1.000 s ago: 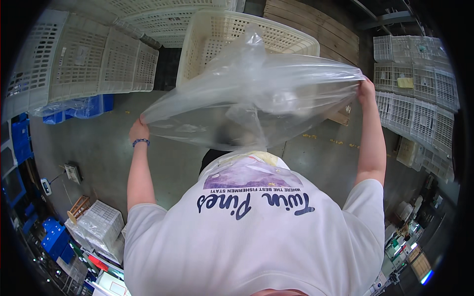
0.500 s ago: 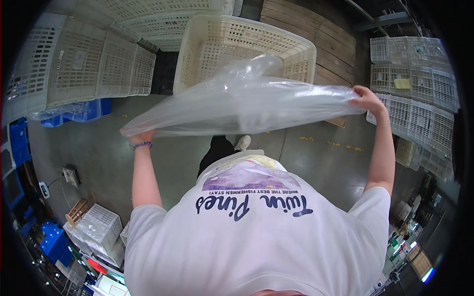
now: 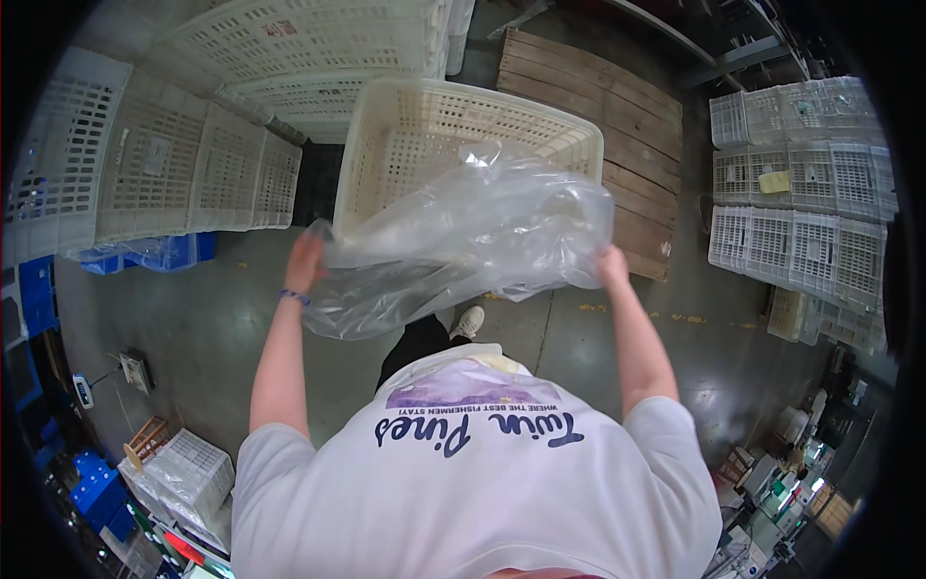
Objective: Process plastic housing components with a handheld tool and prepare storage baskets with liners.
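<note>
A large clear plastic bag spreads loosely between my two hands, crumpled and slack in the middle. My left hand, with a blue bracelet at the wrist, is closed on its left end. At the bag's right end my right hand grips the edge, fingers partly hidden by the film. Beyond the bag stands a cream perforated plastic crate; the bag overlaps its near rim, and through the crate's open top its inside wall shows.
A wooden pallet lies right of the crate. Tall stacks of white crates rise at the left, with blue bins beneath. More stacked white baskets stand at the far right. My shoe is on the grey floor.
My hands have come closer together, the right one moving inward and down. The bag, stretched wide before, now hangs slack and bunched. The crate appears lower in view.
</note>
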A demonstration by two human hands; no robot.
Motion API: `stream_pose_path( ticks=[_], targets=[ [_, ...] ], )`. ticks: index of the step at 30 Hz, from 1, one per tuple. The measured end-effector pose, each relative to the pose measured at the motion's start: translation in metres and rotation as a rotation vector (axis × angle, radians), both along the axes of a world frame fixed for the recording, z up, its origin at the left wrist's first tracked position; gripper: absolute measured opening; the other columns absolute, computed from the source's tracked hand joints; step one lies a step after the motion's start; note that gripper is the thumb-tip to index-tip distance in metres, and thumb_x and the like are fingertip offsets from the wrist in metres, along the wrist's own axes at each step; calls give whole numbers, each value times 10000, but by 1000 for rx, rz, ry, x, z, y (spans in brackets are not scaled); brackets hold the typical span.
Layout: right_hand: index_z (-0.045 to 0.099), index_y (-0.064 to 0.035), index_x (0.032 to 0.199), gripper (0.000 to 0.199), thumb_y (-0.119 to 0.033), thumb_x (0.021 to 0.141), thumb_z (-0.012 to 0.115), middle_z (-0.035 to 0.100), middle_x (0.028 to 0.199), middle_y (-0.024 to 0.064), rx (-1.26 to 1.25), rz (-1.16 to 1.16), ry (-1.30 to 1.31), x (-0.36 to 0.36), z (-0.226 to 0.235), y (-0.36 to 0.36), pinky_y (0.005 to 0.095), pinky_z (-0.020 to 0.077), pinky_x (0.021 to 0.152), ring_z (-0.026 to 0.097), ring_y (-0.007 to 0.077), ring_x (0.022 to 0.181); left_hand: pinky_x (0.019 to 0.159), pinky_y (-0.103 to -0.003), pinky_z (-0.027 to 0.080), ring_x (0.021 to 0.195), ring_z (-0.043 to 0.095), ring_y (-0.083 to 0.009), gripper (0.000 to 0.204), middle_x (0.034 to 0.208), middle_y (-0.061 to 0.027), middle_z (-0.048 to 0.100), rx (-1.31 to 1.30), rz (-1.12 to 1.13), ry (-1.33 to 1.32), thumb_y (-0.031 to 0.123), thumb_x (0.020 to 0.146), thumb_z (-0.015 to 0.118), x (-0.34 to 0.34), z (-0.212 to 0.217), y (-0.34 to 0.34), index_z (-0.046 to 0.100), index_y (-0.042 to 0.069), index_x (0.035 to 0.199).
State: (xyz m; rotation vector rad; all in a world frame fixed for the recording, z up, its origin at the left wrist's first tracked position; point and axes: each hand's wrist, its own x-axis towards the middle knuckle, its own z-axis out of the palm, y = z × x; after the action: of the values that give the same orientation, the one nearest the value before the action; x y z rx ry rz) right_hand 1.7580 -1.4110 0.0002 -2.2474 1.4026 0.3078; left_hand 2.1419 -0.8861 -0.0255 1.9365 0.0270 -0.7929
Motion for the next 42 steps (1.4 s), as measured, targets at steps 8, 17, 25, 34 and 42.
stream_pose_path(
  ticks=[8,17,25,34,42],
  targets=[
    [522,-67,1041,398,-358,791,627,611,1039,169,4,-238,125,29,-12,43,430,459,809,572,354,989,786,-496,435,902,542,-449,353,957,-280,576,604,-300,-381,185,773,493,-13,8,-84,442,-3,1068],
    [533,-64,993,372,-356,786,636,611,1017,180,16,-146,149,12,-12,37,443,462,790,577,363,952,762,-479,434,893,539,-435,295,940,-253,568,603,-266,-298,187,802,535,-105,17,-36,453,-16,1000],
    [538,-48,1020,413,-357,769,651,611,990,197,51,-196,49,-32,-29,92,428,456,807,576,367,952,748,-476,446,891,554,-426,310,936,-248,588,620,-314,-428,197,816,553,-47,4,-35,460,7,1042],
    [642,-52,864,210,-236,763,639,649,803,112,-360,-72,-219,-8,60,-10,382,487,684,622,298,756,579,-341,484,688,645,-250,313,716,-115,655,391,122,-406,292,897,468,-16,37,72,611,22,825],
    [566,-13,974,165,-58,821,522,563,711,14,455,-280,-1019,79,172,1,248,425,534,518,108,586,603,-338,504,734,663,-223,421,805,-143,663,813,-188,29,375,879,491,-51,119,97,530,23,1107]
  ],
)
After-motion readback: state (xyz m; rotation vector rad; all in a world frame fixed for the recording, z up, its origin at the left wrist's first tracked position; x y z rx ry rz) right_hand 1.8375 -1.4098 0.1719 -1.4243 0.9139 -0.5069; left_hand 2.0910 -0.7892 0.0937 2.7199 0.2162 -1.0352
